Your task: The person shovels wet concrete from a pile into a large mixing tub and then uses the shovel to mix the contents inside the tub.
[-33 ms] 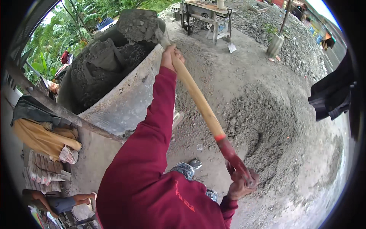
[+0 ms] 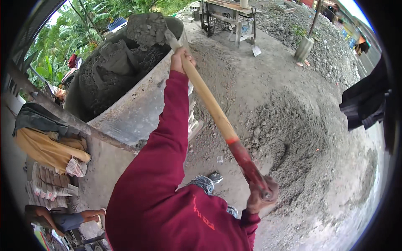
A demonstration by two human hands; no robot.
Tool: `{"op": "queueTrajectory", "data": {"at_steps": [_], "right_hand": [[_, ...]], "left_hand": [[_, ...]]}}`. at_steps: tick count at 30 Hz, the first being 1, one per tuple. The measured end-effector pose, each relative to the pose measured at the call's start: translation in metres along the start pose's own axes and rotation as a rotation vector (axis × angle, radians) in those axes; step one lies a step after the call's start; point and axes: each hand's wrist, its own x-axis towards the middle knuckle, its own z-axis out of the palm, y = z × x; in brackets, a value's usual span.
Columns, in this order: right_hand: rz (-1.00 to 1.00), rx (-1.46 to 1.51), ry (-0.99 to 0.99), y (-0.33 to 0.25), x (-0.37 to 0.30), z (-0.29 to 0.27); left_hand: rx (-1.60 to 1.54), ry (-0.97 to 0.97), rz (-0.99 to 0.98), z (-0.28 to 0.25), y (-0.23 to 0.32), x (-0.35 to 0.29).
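A long-handled shovel (image 2: pixel 209 99) slants across the view, its wooden shaft turning red toward the grip end. My left hand (image 2: pixel 182 60) is closed around the shaft close to the blade. At the other end, my right hand (image 2: pixel 264 194) wraps the grip. The blade carries a heap of grey, lumpy gravel mix (image 2: pixel 146 30) and is held over the far side of a large metal tub (image 2: pixel 136 100). Inside the tub lies more dark grey mix (image 2: pixel 102 85), and the blade itself is mostly hidden under its load.
A post (image 2: pixel 86 130) slants past the tub's near side. Loose gravel (image 2: pixel 289 142) is spread on the ground to my right. Clothes (image 2: pixel 46 142) hang at left, above stacked sacks (image 2: pixel 48 184). Another person (image 2: pixel 67 221) is at lower left. A table (image 2: pixel 228 10) and second shovel (image 2: pixel 255 42) stand ahead.
The shovel and both hands have shifted slightly left, bringing the loaded blade a little farther over the tub. Both hands keep their hold.
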Motion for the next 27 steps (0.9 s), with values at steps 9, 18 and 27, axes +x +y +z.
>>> {"op": "queueTrajectory", "data": {"at_steps": [9, 18, 27], "right_hand": [[0.073, -0.043, 0.009, 0.079, -0.068, -0.104], [1.028, 0.211, 0.799, 0.073, -0.329, -0.241], [1.386, -0.67, 0.692, -0.066, -0.467, -0.258]], "left_hand": [[0.221, 0.184, -0.019, -0.015, -0.08, -0.137], [0.532, 0.061, -0.782, -0.066, -0.381, -0.296], [0.927, 0.347, -1.716, -0.288, -0.59, -0.666]]}}
